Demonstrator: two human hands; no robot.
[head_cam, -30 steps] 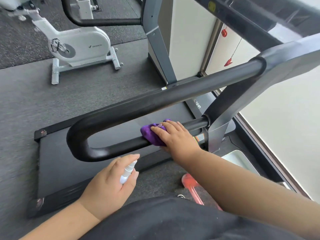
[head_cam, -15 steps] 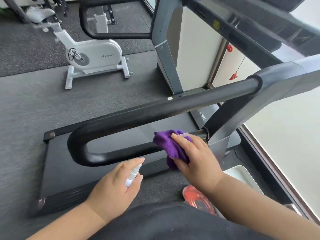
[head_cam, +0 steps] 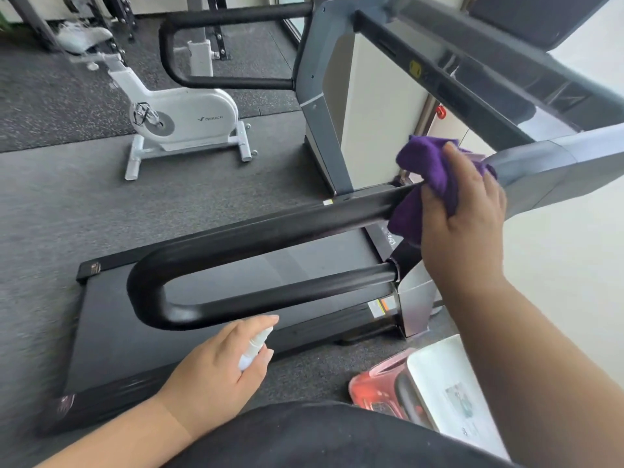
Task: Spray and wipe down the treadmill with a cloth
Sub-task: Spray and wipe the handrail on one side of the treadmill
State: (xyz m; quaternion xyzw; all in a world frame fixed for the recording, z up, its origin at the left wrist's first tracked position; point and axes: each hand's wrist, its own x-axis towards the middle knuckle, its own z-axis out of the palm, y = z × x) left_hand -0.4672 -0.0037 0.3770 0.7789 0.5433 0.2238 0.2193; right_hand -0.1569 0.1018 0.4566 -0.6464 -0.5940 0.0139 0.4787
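A: What is looking risky while the right hand (head_cam: 462, 211) is working?

B: It is gripping the purple cloth (head_cam: 425, 173) bunched up, fingers curled round it, so only a small patch is pressing on the upper handrail (head_cam: 270, 231). I judge the wipe could be leaving streaks or missing the underside of the bar, because much of the cloth is hanging loose below the palm.

A: And the left hand (head_cam: 216, 376)?

B: It is holding the small spray bottle (head_cam: 255, 347), fingers wrapped round it and the index finger stretching over the nozzle. The nozzle is pointing ahead of the hand towards the treadmill deck (head_cam: 111, 332), not the rail. A stray press could be wetting the belt and making it slippery.

A: Where is the rail lying relative to the hands?

B: The upper bar is running out to the left from under the right hand's fingers, with the grey upright (head_cam: 540, 170) just beyond the knuckles. The lower handrail (head_cam: 280, 295) is sitting below the right wrist, and its bend is curving just ahead of the left hand, apart from it.
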